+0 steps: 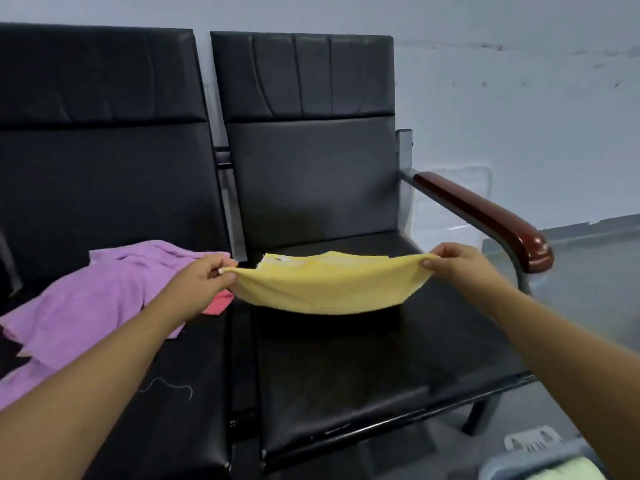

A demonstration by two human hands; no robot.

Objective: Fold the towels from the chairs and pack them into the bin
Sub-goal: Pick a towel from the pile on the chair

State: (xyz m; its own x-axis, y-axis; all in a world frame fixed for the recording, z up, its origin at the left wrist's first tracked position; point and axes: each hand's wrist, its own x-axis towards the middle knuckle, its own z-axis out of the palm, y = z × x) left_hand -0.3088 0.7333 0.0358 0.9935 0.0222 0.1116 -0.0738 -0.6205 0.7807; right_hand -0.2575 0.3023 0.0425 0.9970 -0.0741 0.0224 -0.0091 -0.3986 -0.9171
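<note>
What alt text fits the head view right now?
Left hand and right hand pinch the two ends of a yellow towel, sagging above the right black chair; a purple towel lies on the left chair.

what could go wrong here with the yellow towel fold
The yellow terry towel is held only by pinches of the left hand and right hand, and its middle sags, so a corner could slip or the fold go uneven. It might also snag the crumpled purple towel close by.
</note>
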